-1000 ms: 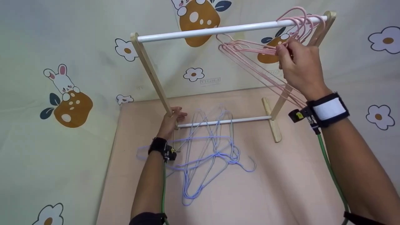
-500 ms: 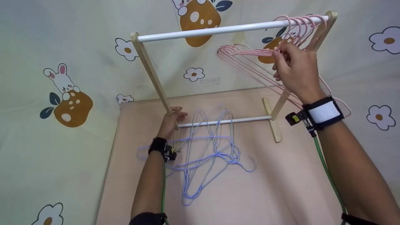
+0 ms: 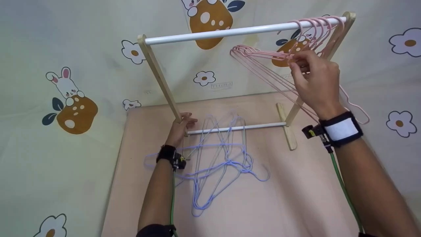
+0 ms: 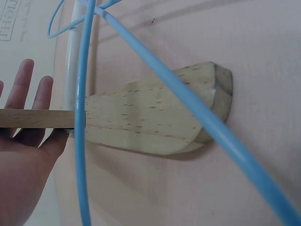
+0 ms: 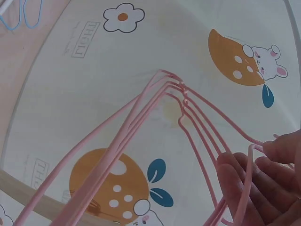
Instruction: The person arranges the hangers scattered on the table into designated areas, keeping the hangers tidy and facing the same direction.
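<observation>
Several pink hangers (image 3: pixel 238 49) hang bunched at the right end of the rack's white top bar (image 3: pixel 223 32). My right hand (image 3: pixel 317 79) pinches the front pink hanger near its neck, its hook over the bar. In the right wrist view, thumb and fingers (image 5: pixel 235 183) lie at the pink wires (image 5: pixel 176 87). At the base of the left wooden post (image 3: pixel 161 77), my left hand (image 3: pixel 179 130) rests against it. The left wrist view shows the left hand's straight fingers (image 4: pixel 21 84) passing behind the post (image 4: pixel 37 118).
Several blue hangers (image 3: pixel 230 162) lie tangled on the pink-beige surface (image 3: pixel 263 204), some overlapping the lower white bar (image 3: pixel 263 126). A blue wire (image 4: pixel 160 70) crosses before the rack's left foot (image 4: pixel 146 113). The right foot (image 3: pixel 286 131) stands beyond. A patterned backdrop (image 3: pixel 98 39) rises behind.
The front pink hanger's hook, raised above the bar a second ago, has come down onto it beside the others. My right hand has lowered slightly. The left hand has stayed put.
</observation>
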Tool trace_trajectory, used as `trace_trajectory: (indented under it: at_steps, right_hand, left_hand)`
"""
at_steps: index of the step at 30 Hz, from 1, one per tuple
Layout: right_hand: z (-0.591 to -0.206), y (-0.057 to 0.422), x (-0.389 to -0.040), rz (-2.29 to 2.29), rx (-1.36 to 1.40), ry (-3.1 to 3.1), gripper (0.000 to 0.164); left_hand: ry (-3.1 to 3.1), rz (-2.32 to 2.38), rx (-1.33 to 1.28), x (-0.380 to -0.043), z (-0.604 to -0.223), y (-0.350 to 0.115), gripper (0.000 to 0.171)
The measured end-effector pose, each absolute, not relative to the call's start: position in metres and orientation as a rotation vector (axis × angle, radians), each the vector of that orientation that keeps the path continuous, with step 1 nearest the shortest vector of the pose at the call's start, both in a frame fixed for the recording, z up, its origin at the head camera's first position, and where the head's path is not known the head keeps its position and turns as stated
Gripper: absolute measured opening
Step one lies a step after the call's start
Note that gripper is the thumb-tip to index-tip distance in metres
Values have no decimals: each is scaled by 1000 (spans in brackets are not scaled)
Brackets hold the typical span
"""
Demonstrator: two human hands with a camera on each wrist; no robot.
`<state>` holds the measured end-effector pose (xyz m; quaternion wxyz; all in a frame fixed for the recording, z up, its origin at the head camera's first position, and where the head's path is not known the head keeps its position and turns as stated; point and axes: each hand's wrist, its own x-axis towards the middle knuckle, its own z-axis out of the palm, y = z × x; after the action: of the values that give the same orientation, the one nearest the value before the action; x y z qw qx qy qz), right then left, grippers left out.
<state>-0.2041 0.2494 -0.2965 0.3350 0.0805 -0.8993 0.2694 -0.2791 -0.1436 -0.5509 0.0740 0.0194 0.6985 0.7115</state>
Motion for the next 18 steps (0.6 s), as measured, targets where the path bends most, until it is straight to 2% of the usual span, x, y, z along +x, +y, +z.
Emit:
trace_trajectory:
  at_steps: [7,13,18]
  right_hand:
    - [-307,247,-190,596,210,-2241,25]
    - [-326,242,-181,433,382,-2155,18]
    - [-356,236,-179,313,519,-2202,17]
  left_hand:
    - [2092,2139,71,-279,-552,-144,46]
    - [2135,2077,78,-278,-551,-145,46]
    - [2150,2053,82,-277,-550,-145,45]
